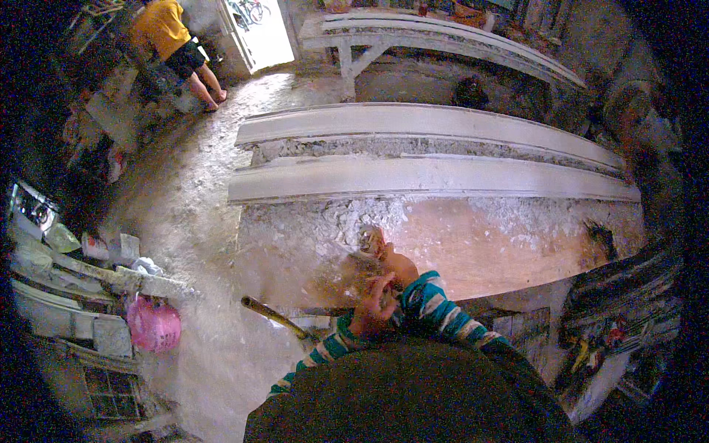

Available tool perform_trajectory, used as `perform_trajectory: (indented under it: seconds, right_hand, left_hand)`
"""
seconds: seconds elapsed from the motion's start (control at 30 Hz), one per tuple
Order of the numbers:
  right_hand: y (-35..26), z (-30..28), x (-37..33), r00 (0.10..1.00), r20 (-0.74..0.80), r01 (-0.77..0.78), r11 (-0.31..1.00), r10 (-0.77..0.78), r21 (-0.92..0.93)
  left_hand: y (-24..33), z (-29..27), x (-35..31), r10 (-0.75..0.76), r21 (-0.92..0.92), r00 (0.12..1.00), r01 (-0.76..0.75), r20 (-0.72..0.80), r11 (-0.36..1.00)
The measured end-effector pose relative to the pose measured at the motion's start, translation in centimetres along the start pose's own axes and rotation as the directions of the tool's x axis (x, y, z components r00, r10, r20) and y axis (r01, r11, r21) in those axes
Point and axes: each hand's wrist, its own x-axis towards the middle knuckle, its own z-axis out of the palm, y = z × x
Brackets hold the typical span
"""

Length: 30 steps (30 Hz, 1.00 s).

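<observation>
My right hand [398, 266] reaches forward over the near part of a long workbench [487, 244]. Its fingers close round a small greyish thing [371, 240] that is too blurred to name. Just below it, closer to my body, my left hand [377, 300] is curled, and whatever its fingers hold is hidden. White, plaster-like residue [347, 218] is smeared over the bench top beyond my hands. Both my forearms wear teal and white striped sleeves.
Two long white moulded strips [436, 176] lie across the bench's far side. Behind stands another white bench [443, 40]. A pole [273, 316] juts up at near left, with a pink bag [153, 323] farther left. A person in yellow [162, 33] bends near the bright doorway [260, 33].
</observation>
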Motion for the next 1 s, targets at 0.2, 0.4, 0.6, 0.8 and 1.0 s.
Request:
perform_trajectory:
  seconds: [0.2,0.4,0.6,0.8,1.0]
  right_hand:
    - [10.3,-7.1,0.3,0.961,-0.141,-0.235,0.971,0.238,0.033]
    - [11.7,-9.1,-2.0,0.968,0.052,-0.252,0.954,0.247,0.164]
    - [-0.8,-3.6,-2.0,0.990,0.042,0.122,0.968,-0.134,0.219]
    - [11.3,-10.0,-5.0,0.998,0.018,0.052,0.969,-0.058,0.241]
    - [25.4,-15.7,-12.6,0.807,-0.114,-0.578,0.815,0.579,0.045]
  left_hand:
    - [2.8,1.4,-0.9,0.017,0.056,0.998,-0.013,-0.064,0.998]
    - [4.4,4.3,-2.1,0.049,0.143,0.986,-0.027,-0.156,0.989]
    - [5.9,7.0,-3.5,-0.141,0.140,0.908,0.211,-0.395,0.967]
    - [7.2,9.4,-5.0,-0.138,0.120,0.867,0.221,-0.479,0.968]
    - [9.2,11.2,-6.4,-0.263,-0.061,0.857,0.264,-0.443,0.963]
